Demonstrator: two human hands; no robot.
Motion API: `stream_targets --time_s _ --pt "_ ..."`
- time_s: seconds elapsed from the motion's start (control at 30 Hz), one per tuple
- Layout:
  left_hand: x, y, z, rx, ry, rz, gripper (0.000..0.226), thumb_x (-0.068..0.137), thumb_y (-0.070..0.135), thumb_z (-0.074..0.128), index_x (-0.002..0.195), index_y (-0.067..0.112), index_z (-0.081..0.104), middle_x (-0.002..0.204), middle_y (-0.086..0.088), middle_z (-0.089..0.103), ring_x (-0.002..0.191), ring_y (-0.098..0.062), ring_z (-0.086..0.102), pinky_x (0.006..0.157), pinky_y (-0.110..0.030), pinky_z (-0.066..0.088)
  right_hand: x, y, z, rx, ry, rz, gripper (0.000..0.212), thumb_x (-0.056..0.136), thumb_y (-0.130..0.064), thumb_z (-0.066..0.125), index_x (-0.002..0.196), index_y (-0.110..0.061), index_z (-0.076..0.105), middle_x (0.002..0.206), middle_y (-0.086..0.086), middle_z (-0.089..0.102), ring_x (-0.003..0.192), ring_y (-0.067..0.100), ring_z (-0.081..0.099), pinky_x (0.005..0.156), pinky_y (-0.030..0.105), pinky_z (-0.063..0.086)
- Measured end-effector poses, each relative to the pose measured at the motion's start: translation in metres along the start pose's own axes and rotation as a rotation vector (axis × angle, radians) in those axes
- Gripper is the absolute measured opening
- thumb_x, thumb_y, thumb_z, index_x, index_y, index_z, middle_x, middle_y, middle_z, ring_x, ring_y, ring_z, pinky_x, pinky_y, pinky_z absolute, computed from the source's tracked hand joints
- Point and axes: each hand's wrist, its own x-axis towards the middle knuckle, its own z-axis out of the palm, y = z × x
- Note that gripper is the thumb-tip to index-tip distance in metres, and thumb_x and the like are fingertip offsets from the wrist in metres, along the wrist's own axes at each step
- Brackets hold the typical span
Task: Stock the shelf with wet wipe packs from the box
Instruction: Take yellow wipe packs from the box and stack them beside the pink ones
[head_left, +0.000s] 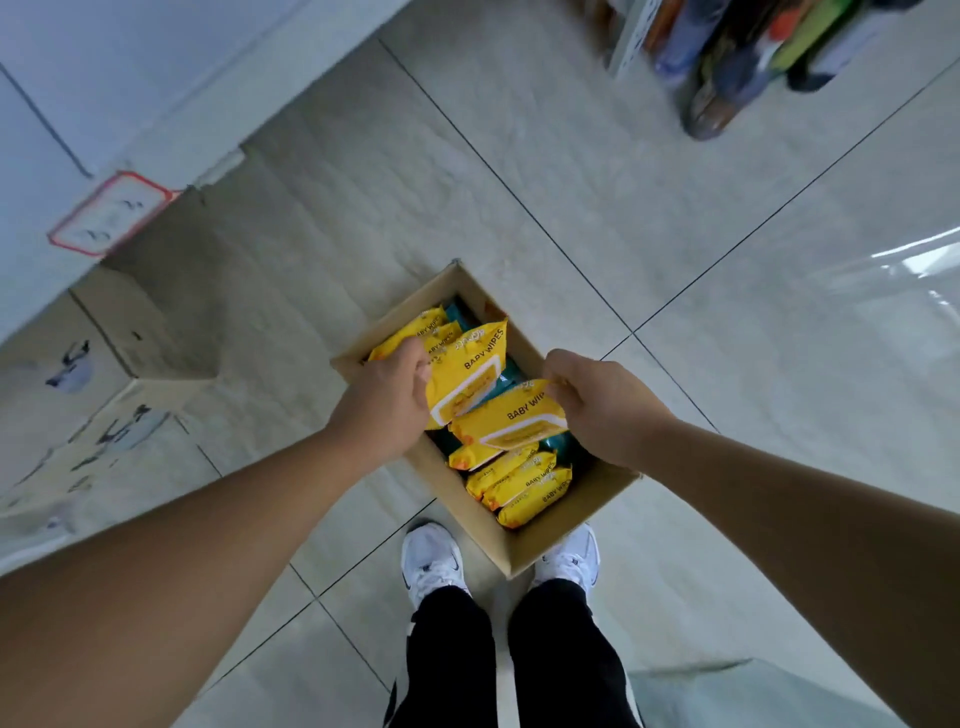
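**Hands in the box, one yellow pack apiece**

Cardboard box (524, 545), brown and open-topped, sits on the pale tiled floor (649, 208) right against the toes of my white trainers (434, 561), so I can bend straight over it and reach in with both arms at once.

My left hand (387, 400) is closed around the edge of a yellow plastic baby-wipes pack with a white flip lid (470, 379), which stands tilted up on its side above the others. My right hand (602, 405) pinches the end seam of a second yellow pack (511, 418), lying flatter and just beside the first. I judge I am taking one per hand to halve the trips.

More yellow packs (524, 483) stand on edge in rows at the near end of the box, and others at the far end; teal packs (558, 447) show underneath. Packed upright like that, each offers a crimped seam to grab.

At the top right, blurred, stands the foot of a shelf unit with coloured goods (748, 47), well apart from the box. Whether that is the shelf to be stocked I cannot tell. Plenty remains in the box, so the job looks far from finished.
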Motion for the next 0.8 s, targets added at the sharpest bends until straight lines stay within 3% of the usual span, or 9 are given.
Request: stream_targets --time_s 0.17,0.3,0.43,0.5,0.67,0.8 --pt "-0.009 0.049 -0.074 0.012 0.036 0.041 0.009 0.099 0.012 0.049 0.091 0.014 0.052 0.079 -0.003 0.058 0.073 -0.03 0.054 0.063 -0.037 0.043 -0.043 -0.04 -0.054 0.103 0.119 -0.025 0.015 0.101 -0.022 0.046 0.088 -0.028 0.045 0.072 0.002 0.057 0.069 0.025 0.054 0.064 0.04 0.047" --pt "-0.026 0.093 -0.141 0.017 0.004 0.077 0.009 0.098 0.015 0.05 0.09 0.017 0.051 0.077 -0.002 0.06 0.072 -0.027 0.057 0.064 -0.037 0.044 -0.083 -0.076 -0.102 0.192 0.19 -0.022 0.012 0.102 -0.026 0.046 0.09 -0.029 0.05 0.074 0.002 0.061 0.071 0.022 0.058 0.067 0.038 0.05" --pt "-0.051 0.146 -0.216 0.048 -0.014 0.129 0.007 0.098 0.017 0.052 0.092 0.017 0.054 0.07 0.007 0.057 0.068 -0.018 0.056 0.057 -0.029 0.037 -0.126 -0.125 -0.159 0.325 0.247 -0.056 0.019 0.102 -0.025 0.049 0.085 -0.031 0.054 0.066 -0.006 0.056 0.062 0.009 0.053 0.061 0.031 0.047" --pt "-0.064 0.177 -0.259 0.056 -0.043 0.155 0.008 0.099 0.019 0.052 0.091 0.017 0.054 0.071 0.005 0.058 0.068 -0.017 0.058 0.06 -0.032 0.042 -0.147 -0.154 -0.192 0.379 0.265 -0.088 0.019 0.102 -0.023 0.05 0.085 -0.026 0.057 0.068 -0.007 0.059 0.06 0.001 0.053 0.06 0.026 0.046" --pt "-0.102 0.246 -0.374 0.054 -0.013 0.182 0.021 0.1 0.02 0.052 0.081 0.028 0.049 0.071 0.005 0.057 0.07 -0.02 0.061 0.07 -0.04 0.05 -0.195 -0.236 -0.281 0.454 0.295 -0.216 0.019 0.103 -0.023 0.05 0.086 -0.023 0.058 0.081 0.006 0.07 0.071 0.014 0.062 0.068 0.037 0.054" --pt "-0.151 0.29 -0.465 0.057 0.08 0.176 0.024 0.101 0.022 0.051 0.079 0.031 0.049 0.072 0.006 0.057 0.068 -0.013 0.059 0.072 -0.038 0.051 -0.236 -0.299 -0.337 0.455 0.339 -0.349 0.021 0.103 -0.026 0.051 0.083 -0.026 0.057 0.08 0.01 0.068 0.069 0.021 0.063 0.065 0.035 0.051"
